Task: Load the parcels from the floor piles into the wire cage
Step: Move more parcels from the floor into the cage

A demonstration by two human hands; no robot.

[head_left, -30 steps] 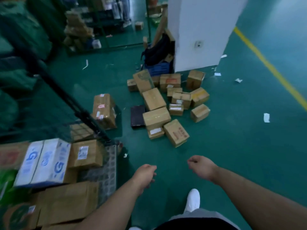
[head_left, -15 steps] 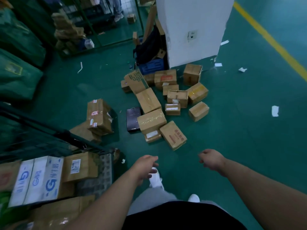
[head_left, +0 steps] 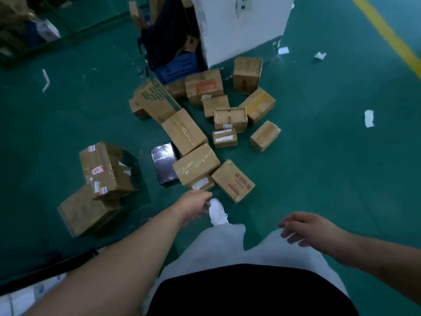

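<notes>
At the lower left corner we see only the dark top rail of the wire cage, so the drop point sits beside our left elbow. Just beyond it on the green floor two parcels are stacked, a taped box with red stickers leaning on a plainer box. To their right a flat black parcel lies beside the main pile, which spreads from the foot of the white pillar toward us. Nearest us are a big taped box, a small labelled box tucked at its near edge, and a red-printed box touching both on the right.

Our left hand reaches out with loose fingers and nothing in it, just short of the small labelled box. Our right hand hangs by our thigh, relaxed and also empty.

We judge this to be the approach for the next pick. To do it well, we bend at the knees and take the near parcels first, so nothing behind topples. We bring the right hand across to share the load. We also keep the white shoe, planted close to the pile's near edge, out of the lift path.
</notes>
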